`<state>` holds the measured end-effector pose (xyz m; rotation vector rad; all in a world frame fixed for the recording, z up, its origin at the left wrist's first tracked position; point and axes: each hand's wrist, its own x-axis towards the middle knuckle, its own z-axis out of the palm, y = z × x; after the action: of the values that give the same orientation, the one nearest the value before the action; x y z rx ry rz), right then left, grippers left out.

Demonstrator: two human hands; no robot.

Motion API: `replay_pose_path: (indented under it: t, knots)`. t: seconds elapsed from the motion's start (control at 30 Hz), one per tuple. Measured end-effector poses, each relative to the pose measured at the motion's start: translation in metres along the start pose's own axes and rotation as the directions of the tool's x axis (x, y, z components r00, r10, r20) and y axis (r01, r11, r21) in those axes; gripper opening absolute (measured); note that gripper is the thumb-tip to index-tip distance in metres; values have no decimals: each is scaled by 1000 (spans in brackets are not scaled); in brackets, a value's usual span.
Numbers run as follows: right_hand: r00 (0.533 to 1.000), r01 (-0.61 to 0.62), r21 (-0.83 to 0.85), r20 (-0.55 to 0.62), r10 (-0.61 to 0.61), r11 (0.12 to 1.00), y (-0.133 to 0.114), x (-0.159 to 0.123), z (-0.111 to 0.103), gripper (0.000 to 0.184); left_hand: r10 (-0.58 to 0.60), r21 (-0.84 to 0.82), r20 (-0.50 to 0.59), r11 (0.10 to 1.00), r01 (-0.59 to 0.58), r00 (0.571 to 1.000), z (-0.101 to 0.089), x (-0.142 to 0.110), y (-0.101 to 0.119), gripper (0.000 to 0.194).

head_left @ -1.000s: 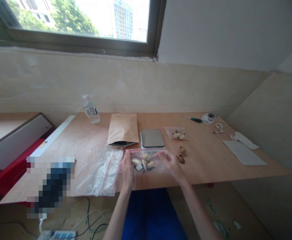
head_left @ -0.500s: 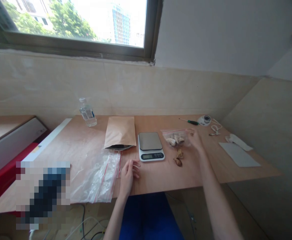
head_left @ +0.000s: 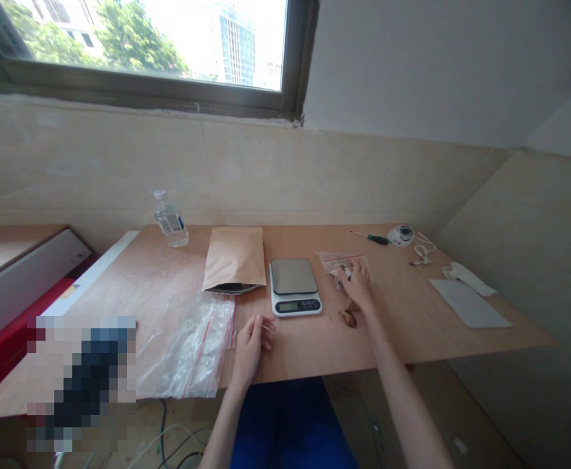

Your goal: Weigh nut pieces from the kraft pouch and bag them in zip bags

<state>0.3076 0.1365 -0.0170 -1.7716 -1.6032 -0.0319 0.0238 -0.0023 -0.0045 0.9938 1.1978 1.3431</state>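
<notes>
My right hand (head_left: 357,284) lies over a small clear zip bag (head_left: 329,262) holding pale, whitish-brown chunks, its fingers spread and touching the bag. Just below that hand is a shrivelled brown dried piece (head_left: 348,318), perhaps a mushroom; another beside it is mostly covered by the hand. My left hand (head_left: 252,342) rests at the table's front, fingers loosely curled and slightly apart, with nothing in it. Between the hands, a bit further back, stands a white digital kitchen scale (head_left: 295,277) with a bare metal plate.
Left of the scale lie a brown paper pouch (head_left: 236,257), its mouth slightly parted, and clear zip bags (head_left: 187,348). A water bottle (head_left: 172,221) stands behind. At the back right are a screwdriver (head_left: 377,239), a small dome camera (head_left: 401,235) and a white sheet (head_left: 471,303).
My right hand has moved left from the bag's right edge onto its middle, now covering much of the contents and one brown piece. My left hand has stayed nearly still.
</notes>
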Motion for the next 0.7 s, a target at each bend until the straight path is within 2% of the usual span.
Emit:
replay_pose_path:
  t: [0.13, 0.23, 0.33, 0.43, 0.53, 0.7]
  knots:
    - [991, 99, -32, -91, -101, 995, -11, -39, -18, 41, 11, -3, 6, 1000, -11, 1000, -1, 0, -2, 44]
    - [986, 165, -55, -26, -167, 985, -14, -79, -26, 32, 7, -7, 8, 1000, -7, 1000, -1, 1, -3, 44]
    - [978, 205, -41, 31, -204, 978, -10, -99, -26, 27, 0, -1, 10, 1000, 0, 1000, -1, 0, -3, 44]
    - [977, 205, 78, 38, -208, 976, -8, -99, -24, 18, 2, -3, 9, 1000, -2, 1000, -2, -1, -2, 44]
    - [980, 192, 192, 20, -199, 962, -15, -92, -23, 20, 3, -14, -8, 1000, -3, 1000, -1, -2, 0, 45]
    - [970, 219, 309, 34, -241, 926, -57, -70, -19, 21, -2, -15, -13, 1000, 1, 1000, 1, -2, 1, 45]
